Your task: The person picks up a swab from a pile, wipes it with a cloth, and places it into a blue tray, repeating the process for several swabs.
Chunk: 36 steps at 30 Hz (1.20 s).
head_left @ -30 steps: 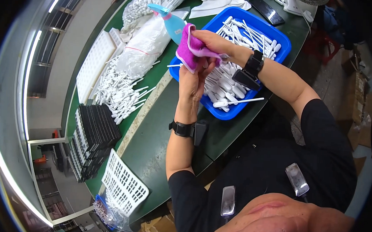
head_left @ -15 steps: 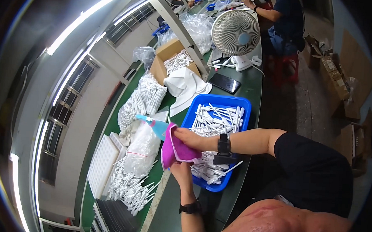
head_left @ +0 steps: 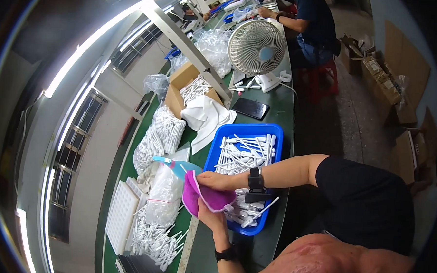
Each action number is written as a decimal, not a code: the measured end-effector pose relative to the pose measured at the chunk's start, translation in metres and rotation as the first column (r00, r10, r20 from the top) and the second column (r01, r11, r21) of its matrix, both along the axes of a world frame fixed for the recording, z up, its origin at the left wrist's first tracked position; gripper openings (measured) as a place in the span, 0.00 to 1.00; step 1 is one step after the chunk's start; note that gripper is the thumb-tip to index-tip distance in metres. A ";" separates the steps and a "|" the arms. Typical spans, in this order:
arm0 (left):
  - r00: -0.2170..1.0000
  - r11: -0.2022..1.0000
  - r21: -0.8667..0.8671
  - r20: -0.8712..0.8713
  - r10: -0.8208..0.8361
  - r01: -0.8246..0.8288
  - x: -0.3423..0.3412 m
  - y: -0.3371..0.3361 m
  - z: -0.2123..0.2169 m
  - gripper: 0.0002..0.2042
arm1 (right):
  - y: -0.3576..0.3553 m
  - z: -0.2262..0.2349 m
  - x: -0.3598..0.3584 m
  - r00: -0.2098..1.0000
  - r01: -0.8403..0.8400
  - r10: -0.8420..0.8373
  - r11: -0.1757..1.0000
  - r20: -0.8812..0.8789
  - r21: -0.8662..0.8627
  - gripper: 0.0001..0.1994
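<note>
Since the earlier frames both hands have slid lower in view as the head lifted toward the fan. Left hand and right hand both grip the purple cloth, folded between them, beside the blue bin of white sticks, over the green table.

An open brown cardboard box full of white sticks stands on the green bench, left of a dark, flat phone screen lying face up near the fan's foot. Clear plastic bags of white parts lie beside the blue tub. More brown cartons sit stacked on the floor at right.
</note>
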State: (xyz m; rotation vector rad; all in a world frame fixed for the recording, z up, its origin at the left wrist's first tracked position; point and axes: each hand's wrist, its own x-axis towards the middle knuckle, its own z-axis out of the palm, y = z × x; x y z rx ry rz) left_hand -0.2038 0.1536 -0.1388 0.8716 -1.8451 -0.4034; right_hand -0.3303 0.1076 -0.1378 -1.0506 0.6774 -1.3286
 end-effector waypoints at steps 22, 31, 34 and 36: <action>0.982 0.921 0.383 -0.190 0.003 0.071 -0.008 -0.013 -0.015 0.10 | 0.004 0.024 -0.020 0.977 -0.087 0.082 0.996 0.199 0.018 0.12; 0.978 0.927 0.320 -0.129 -0.163 0.196 0.018 -0.013 -0.017 0.12 | 0.004 0.009 0.000 0.996 -0.037 0.041 0.998 0.079 -0.041 0.15; 0.944 0.867 0.498 0.285 -0.167 0.003 0.035 0.000 0.057 0.13 | 0.003 0.007 -0.010 0.985 -0.173 0.174 0.981 -0.003 -0.092 0.17; 0.960 0.964 0.267 -0.266 0.088 -0.015 0.042 -0.001 0.072 0.15 | 0.004 0.008 -0.006 0.965 -0.262 0.260 0.960 -0.040 -0.102 0.18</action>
